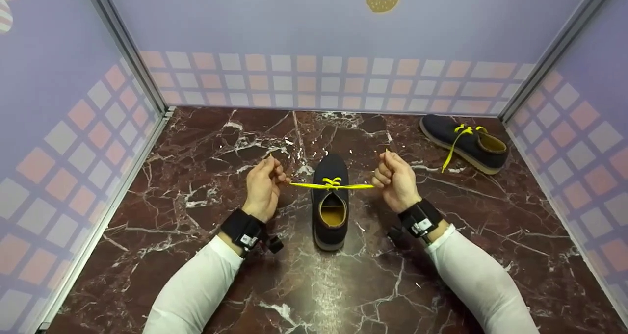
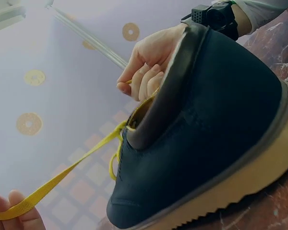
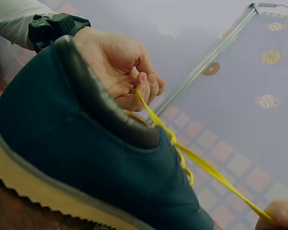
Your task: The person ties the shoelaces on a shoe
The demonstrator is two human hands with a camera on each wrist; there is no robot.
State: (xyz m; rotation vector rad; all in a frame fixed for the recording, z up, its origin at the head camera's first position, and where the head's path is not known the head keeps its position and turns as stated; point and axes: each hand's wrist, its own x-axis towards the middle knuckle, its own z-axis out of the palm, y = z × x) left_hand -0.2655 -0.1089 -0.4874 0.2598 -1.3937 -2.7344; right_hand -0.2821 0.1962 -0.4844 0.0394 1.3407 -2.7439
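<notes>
A dark navy shoe (image 1: 329,169) stands on the tabletop between the two hands, toe pointing away and its collar facing the person. Its yellow shoelace (image 1: 358,186) stretches out taut to both sides, crossing at the top of the lacing. My left hand (image 1: 264,187) pinches one lace end, with a yellow tip poking out above the fingers. On the other side my right hand (image 1: 396,181) grips the opposite end between curled fingers and thumb. In the left wrist view the lace (image 2: 62,177) runs straight from the fingers to the eyelets.
A second navy shoe (image 1: 449,137) with a loose yellow lace lies at the back right, near the corner. Patterned panels (image 1: 314,81) enclose the dark red marbled tabletop (image 1: 206,147) at the back and both sides.
</notes>
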